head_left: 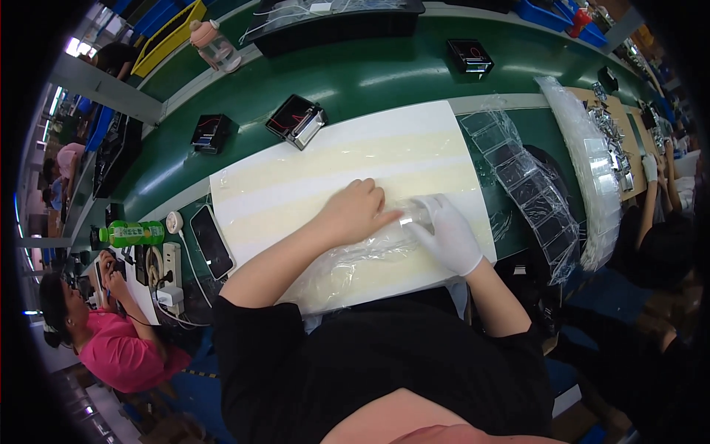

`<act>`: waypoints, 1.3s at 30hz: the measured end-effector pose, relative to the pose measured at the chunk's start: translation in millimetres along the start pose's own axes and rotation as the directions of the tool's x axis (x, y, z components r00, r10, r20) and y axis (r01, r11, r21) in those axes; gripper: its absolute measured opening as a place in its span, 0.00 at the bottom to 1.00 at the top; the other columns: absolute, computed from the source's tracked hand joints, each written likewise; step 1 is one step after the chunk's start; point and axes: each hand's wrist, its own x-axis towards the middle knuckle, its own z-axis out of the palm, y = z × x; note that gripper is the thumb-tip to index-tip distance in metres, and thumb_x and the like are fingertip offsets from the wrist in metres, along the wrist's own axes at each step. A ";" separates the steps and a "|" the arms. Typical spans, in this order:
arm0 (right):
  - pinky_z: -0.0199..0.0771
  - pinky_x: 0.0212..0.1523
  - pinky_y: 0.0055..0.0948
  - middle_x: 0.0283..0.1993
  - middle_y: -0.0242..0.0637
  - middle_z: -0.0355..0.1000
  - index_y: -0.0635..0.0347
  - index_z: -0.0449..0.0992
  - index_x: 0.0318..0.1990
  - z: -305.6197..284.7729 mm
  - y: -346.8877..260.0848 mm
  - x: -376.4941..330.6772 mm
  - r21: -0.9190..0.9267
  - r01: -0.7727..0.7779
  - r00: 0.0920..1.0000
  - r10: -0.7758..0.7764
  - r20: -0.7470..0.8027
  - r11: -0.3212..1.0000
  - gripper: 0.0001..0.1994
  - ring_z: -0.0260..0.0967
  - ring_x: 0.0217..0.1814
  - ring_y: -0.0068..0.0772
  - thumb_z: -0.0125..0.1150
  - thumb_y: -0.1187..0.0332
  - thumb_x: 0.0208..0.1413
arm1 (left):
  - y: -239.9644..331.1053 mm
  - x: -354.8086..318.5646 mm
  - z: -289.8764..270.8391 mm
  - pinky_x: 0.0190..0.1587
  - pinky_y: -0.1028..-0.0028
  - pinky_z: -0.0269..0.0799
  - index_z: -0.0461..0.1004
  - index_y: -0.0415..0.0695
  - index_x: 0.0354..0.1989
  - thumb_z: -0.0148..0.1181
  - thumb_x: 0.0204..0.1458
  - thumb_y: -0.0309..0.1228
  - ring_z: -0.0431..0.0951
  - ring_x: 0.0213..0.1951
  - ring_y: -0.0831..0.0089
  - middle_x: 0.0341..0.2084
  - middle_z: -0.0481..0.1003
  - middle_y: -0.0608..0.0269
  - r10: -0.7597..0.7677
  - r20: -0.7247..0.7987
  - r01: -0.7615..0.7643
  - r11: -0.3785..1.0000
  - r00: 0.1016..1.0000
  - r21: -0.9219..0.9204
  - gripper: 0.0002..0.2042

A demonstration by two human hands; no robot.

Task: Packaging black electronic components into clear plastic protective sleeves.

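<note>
Assembly line, green conveyor belt (355, 78) curving past a row of seated workers — in the foreground a person in black bends over a white work mat (325, 166) laid across the bench. On the mat, near its front edge, lies a crumpled clear plastic bag (355, 259), stretched from below the left wrist to the right fingers.

The bare left hand (355, 213) presses flat on the bag's upper part, fingers together, pinning rather than gripping. The white-gloved right hand (447, 235) meets it at the bag's mouth, fingertips pinched narrow on the film and what looks like a small clear piece (409, 216) there — can't tell for sure what it is.

Step in hand, by the look of it: working that piece at the bag's open end, approx. mid-way. Next move calls for the left hand to hold the film taut while the right keeps its pinch steady; slack plastic would fold.

Right of the mat, a strip of bagged dark parts (529, 192); left, a phone (211, 240) and a green bottle (133, 234).
</note>
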 end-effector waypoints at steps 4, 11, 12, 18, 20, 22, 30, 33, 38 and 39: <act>0.70 0.53 0.33 0.49 0.46 0.72 0.65 0.69 0.58 5.9 -7.5 1.8 -0.053 -0.039 0.998 0.036 -0.054 0.998 0.25 0.71 0.48 0.45 0.64 0.68 0.52 | -3.8 -6.4 18.9 0.49 0.69 0.64 0.69 0.42 0.33 0.50 0.60 0.38 0.67 0.44 0.64 0.42 0.67 0.59 0.098 0.240 -0.029 0.961 0.966 -0.275 0.11; 0.69 0.52 0.30 0.50 0.46 0.72 0.66 0.67 0.59 12.8 -14.3 -5.9 0.480 -0.125 0.990 0.141 0.003 0.868 0.26 0.71 0.48 0.40 0.63 0.67 0.54 | -9.3 -9.9 39.1 0.53 0.73 0.56 0.67 0.43 0.30 0.45 0.61 0.33 0.63 0.44 0.69 0.41 0.65 0.63 0.341 0.111 -0.016 0.347 0.934 -0.938 0.10; 0.69 0.52 0.29 0.50 0.46 0.72 0.66 0.67 0.60 15.3 -13.2 -7.1 0.536 -0.124 0.990 0.142 0.008 0.835 0.26 0.71 0.48 0.39 0.63 0.67 0.54 | -9.0 -10.3 39.8 0.54 0.73 0.55 0.66 0.43 0.30 0.44 0.61 0.32 0.63 0.44 0.69 0.41 0.65 0.63 0.358 0.091 -0.039 0.339 0.929 -0.940 0.09; 0.69 0.52 0.28 0.47 0.43 0.73 0.67 0.69 0.58 22.1 -9.4 -11.2 0.721 -0.143 0.979 0.204 0.001 0.678 0.22 0.71 0.46 0.36 0.58 0.69 0.57 | -3.7 -17.8 31.2 0.53 0.73 0.56 0.66 0.43 0.31 0.43 0.62 0.31 0.62 0.44 0.69 0.42 0.64 0.63 0.393 0.055 -0.125 0.419 0.918 -0.900 0.08; 0.69 0.52 0.28 0.47 0.43 0.73 0.67 0.70 0.58 18.7 -12.7 -10.8 0.690 -0.137 0.981 0.194 -0.005 0.711 0.21 0.71 0.46 0.36 0.57 0.70 0.58 | 2.2 -23.0 25.8 0.53 0.73 0.56 0.66 0.43 0.32 0.43 0.62 0.30 0.62 0.44 0.68 0.43 0.64 0.63 0.388 0.057 -0.148 0.478 0.920 -0.866 0.08; 0.69 0.51 0.29 0.47 0.43 0.74 0.67 0.71 0.57 12.6 -18.0 -9.6 0.625 -0.123 0.984 0.175 -0.023 0.771 0.18 0.71 0.46 0.35 0.54 0.71 0.59 | 9.5 -27.7 19.9 0.52 0.73 0.57 0.65 0.43 0.33 0.43 0.63 0.29 0.63 0.44 0.68 0.44 0.64 0.62 0.383 0.064 -0.191 0.592 0.922 -0.783 0.07; 0.64 0.45 0.25 0.43 0.41 0.76 0.70 0.76 0.51 4.2 -17.3 -1.9 0.836 -0.004 0.859 0.430 -0.278 0.549 0.18 0.69 0.41 0.30 0.43 0.65 0.66 | -8.2 -57.1 16.2 0.48 0.72 0.62 0.65 0.42 0.35 0.44 0.64 0.28 0.65 0.41 0.67 0.46 0.65 0.61 0.284 -0.205 -0.348 0.694 0.937 -0.630 0.06; 0.63 0.44 0.23 0.42 0.42 0.76 0.72 0.76 0.50 8.0 -28.5 -3.9 0.843 -0.018 0.770 0.546 -0.331 0.537 0.21 0.68 0.40 0.28 0.40 0.62 0.69 | -2.0 -77.1 17.1 0.47 0.71 0.64 0.64 0.43 0.35 0.45 0.64 0.29 0.66 0.39 0.68 0.43 0.67 0.60 0.261 -0.170 -0.311 0.760 0.950 -0.571 0.05; 0.61 0.44 0.21 0.41 0.43 0.75 0.73 0.76 0.49 23.8 -39.0 10.1 0.952 0.037 0.758 0.612 -0.225 0.305 0.23 0.66 0.38 0.25 0.40 0.59 0.70 | -8.8 -91.3 25.0 0.42 0.73 0.69 0.64 0.43 0.37 0.45 0.65 0.30 0.67 0.31 0.71 0.39 0.68 0.59 0.087 -0.296 -0.283 0.630 0.951 -0.723 0.05; 0.61 0.44 0.21 0.41 0.43 0.75 0.73 0.76 0.49 25.9 -41.5 12.5 0.951 0.028 0.762 0.609 -0.220 0.308 0.23 0.66 0.38 0.25 0.40 0.59 0.70 | -7.5 -93.5 25.6 0.42 0.73 0.69 0.64 0.43 0.37 0.45 0.65 0.30 0.67 0.31 0.71 0.39 0.68 0.59 0.079 -0.300 -0.281 0.627 0.951 -0.727 0.05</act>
